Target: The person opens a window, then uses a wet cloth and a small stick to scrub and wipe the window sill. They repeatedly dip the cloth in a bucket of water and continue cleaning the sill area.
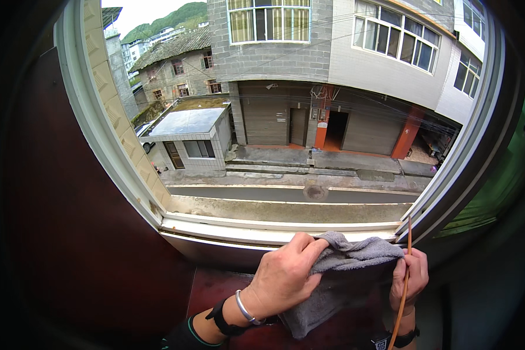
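A grey terry cloth (354,256) is stretched between my two hands above the inner window sill. My left hand (284,271), with a silver bangle and a black strap at the wrist, pinches its bunched left edge between thumb and fingers. At the cloth's right end, my right hand (411,275) grips a corner. A thin orange-brown strip (401,302) passes in front of the right hand and up towards the frame's lower right corner; whether the hand holds it, I cannot tell. The white window sill track (280,230) lies just beyond the cloth, and the cloth's lower part hangs down.
The window opening is bounded by a white frame (92,118) at left and a dark-edged frame (459,162) at right. Outside lies a concrete ledge (288,211), with a street and buildings below. Dark red panelling (92,245) stands at left, and green material (485,188) shows at right.
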Tool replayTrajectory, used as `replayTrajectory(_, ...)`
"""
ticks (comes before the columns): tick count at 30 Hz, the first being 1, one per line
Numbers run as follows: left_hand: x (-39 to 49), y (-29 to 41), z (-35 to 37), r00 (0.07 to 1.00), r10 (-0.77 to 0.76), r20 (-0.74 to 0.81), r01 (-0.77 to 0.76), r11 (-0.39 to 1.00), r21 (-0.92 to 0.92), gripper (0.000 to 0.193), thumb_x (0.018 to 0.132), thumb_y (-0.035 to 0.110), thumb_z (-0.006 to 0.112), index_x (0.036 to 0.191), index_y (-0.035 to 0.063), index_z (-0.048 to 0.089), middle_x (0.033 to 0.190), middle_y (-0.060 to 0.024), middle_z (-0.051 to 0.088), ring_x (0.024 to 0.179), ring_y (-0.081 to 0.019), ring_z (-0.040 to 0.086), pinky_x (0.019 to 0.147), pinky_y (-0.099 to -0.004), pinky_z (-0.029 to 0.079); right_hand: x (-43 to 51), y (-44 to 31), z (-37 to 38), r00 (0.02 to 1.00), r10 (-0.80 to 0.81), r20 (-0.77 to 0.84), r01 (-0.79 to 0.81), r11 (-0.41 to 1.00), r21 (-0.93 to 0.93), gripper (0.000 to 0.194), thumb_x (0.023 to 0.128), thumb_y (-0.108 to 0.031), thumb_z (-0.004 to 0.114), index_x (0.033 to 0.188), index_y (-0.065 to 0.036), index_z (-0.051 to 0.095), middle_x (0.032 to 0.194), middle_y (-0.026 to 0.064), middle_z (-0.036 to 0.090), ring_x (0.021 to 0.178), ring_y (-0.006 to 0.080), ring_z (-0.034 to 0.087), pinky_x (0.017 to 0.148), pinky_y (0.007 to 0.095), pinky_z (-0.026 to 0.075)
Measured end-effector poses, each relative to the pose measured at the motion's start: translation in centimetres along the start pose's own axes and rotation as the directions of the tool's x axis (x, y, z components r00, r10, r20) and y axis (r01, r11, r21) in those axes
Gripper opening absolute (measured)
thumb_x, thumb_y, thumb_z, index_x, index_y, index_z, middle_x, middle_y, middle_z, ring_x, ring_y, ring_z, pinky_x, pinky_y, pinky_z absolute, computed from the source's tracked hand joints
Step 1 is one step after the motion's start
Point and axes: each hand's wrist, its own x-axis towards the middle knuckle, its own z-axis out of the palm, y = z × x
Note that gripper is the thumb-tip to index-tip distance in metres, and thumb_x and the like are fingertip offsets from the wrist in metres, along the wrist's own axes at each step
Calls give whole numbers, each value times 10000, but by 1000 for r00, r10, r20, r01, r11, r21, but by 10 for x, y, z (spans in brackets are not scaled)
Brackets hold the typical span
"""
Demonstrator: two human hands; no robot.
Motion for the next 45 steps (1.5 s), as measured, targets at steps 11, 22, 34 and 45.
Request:
replayTrajectory(11, -62, -119, 70, 979, 11, -202, 123, 760, 638, 525, 788, 317, 762, 1210, 52, 599, 1218, -119, 538, 1131, -286, 514, 935, -421, 398, -11, 45, 121, 888, -165, 430, 234, 966, -112, 315, 761, -292, 748, 932, -49, 641, 825, 83, 624, 875, 276, 614, 806, 423, 420)
replayTrajectory(22, -81, -134, 59, 841, -86, -534, 348, 842, 413, 381, 650, 8, 727, 1011, 41, 610, 1017, -139, 576, 900, -327, 620, 738, -399, 539, -20, -23, 181, 832, -346, 434, 308, 938, 157, 582, 755, -290, 749, 1276, -88, 585, 862, 53, 612, 859, 236, 605, 780, 399, 428)
replayTrajectory(34, -71, -216, -36, 833, -319, -452, 538, 281, 795, 218, 876, 265, 636, 767, 78, 660, 857, -104, 598, 863, -305, 611, 740, -431, 476, -25, -118, 252, 710, -531, 462, 378, 841, 386, 579, 806, -380, 713, 1314, -141, 569, 884, 62, 596, 855, 226, 580, 754, 358, 427)
replayTrajectory(45, -24, -147, 74, 951, -130, -281, 261, 825, 502, 202, 850, 246, 686, 829, 57, 618, 873, -113, 572, 857, -314, 562, 758, -430, 426, -12, -16, 177, 822, -377, 427, 237, 908, 345, 295, 797, -200, 722, 1054, -81, 638, 860, 73, 639, 853, 263, 634, 767, 395, 458)
